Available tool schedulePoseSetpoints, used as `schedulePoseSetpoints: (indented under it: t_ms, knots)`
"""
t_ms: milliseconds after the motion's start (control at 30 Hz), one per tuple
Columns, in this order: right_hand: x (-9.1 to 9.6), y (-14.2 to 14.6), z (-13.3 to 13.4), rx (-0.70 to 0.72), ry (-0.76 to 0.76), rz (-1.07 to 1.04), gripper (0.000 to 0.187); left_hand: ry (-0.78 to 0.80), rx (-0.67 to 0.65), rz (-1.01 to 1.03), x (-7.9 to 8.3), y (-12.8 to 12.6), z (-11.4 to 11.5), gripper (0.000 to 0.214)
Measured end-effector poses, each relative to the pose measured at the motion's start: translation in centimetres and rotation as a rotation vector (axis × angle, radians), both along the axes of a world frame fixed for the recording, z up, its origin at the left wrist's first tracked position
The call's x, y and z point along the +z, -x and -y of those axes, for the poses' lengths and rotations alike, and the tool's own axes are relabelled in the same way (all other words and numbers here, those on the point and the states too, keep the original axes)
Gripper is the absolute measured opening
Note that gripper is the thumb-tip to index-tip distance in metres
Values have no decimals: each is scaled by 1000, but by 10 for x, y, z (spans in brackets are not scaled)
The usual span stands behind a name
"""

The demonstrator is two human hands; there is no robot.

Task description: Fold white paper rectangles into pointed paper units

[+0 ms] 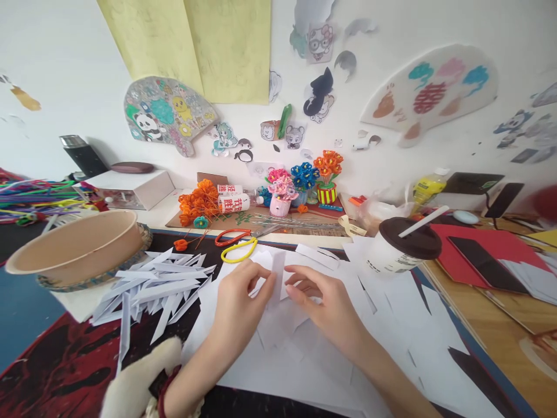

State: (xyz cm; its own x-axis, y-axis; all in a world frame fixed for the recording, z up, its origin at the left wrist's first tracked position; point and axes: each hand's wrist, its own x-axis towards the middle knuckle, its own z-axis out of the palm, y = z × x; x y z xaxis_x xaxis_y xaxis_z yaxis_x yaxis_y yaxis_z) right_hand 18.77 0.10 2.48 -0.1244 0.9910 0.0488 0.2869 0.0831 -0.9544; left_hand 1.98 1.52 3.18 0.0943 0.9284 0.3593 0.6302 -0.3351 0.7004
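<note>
My left hand (246, 290) pinches a narrow strip of white paper (278, 270) between thumb and index finger, holding it upright. Just to the right of the strip is my right hand (322, 293), its fingers slightly curled with thumb and fingertips apart and nothing in them. Beneath both hands, white paper sheets (300, 360) lie overlapped on the table. A loose heap of folded white paper strips (161, 290) is left of my left hand. Beyond the hands rest scissors with one red and one yellow handle (239, 249).
At the left stands a beige bowl (78, 244). A lidded drink cup with a straw (404, 244) stands right of the sheets, near a dark phone (485, 264) on a red folder (461, 238). Pipe-cleaner flowers (200, 203) and thin wires (300, 220) line the back.
</note>
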Motion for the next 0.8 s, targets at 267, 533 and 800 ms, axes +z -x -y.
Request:
schedulePoseSetpoints:
  t_ms: [267,533,800]
  knots:
    - [-3,1,3,75,46,-143,37,-73,-253,-73,-2,-6,9,7]
    - [3,-8,0,222,34,-225,28,98,-304,92,8,1,-2,15]
    - [5,-14,-3,286,39,-202,35,127,-350,129,6,2,0,13]
